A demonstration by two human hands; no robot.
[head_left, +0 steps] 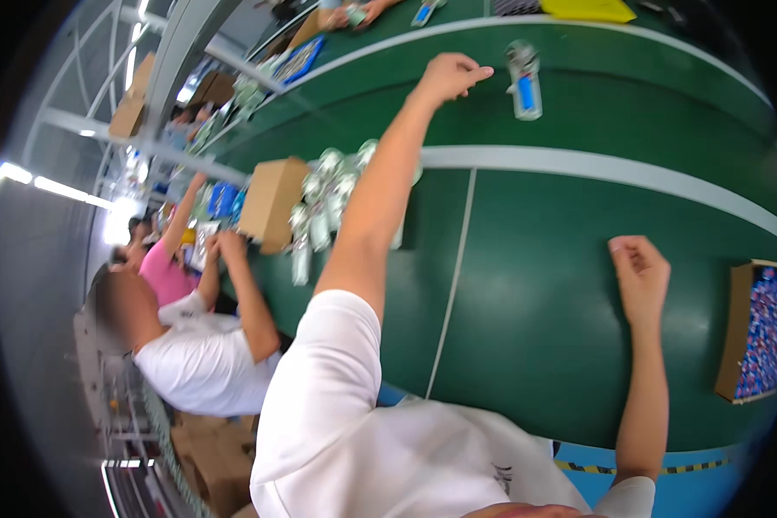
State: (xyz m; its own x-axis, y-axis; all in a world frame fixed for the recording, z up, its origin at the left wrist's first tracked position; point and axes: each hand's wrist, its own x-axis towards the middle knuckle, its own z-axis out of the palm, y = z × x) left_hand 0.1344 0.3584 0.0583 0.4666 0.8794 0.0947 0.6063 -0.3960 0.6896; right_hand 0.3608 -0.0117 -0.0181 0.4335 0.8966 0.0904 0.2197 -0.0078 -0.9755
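My left hand is stretched far out over the green belt beyond the table. Its fingers are bent, its thumb points right, and nothing shows between them. Just to the right, apart from it, a clear plastic package with a blue piece inside lies on the belt. My right hand hovers over the green tabletop with its fingers curled in; I see nothing in it. To that hand's right stands an open cardboard box of small red and blue packets.
Left of my left arm, several clear packages are piled beside a cardboard box. A pale rail runs between table and belt. Co-workers sit at the left, the nearest in a white shirt. A yellow sheet lies at the far side.
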